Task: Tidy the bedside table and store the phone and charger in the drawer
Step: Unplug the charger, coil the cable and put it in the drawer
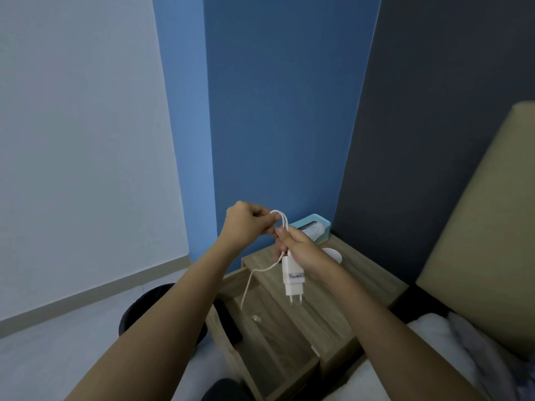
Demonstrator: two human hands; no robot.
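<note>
Both hands are raised above the wooden bedside table (315, 287), working a white charger. The left hand (246, 224) is closed, its fingers pinching the top of a loop of the white cable (281, 218). The right hand (298, 250) grips the gathered cable strands just below that loop, fingers curled around them, and the charger plug (293, 280) hangs down from this hand with its two round pins pointing at the table top. A loose tail of cable trails from the hands down and to the left, ending over the open drawer (260, 337). The drawer is pulled out of the table towards the person; its wooden floor shows, with a small pale object (256, 318) lying on it that is too small to identify. At the back corner of the table top, against the blue wall, stands a light blue box (317, 225) with something pale inside it. Just in front of that box a round white object (333, 254) sits on the table top, partly hidden behind the right wrist.
</note>
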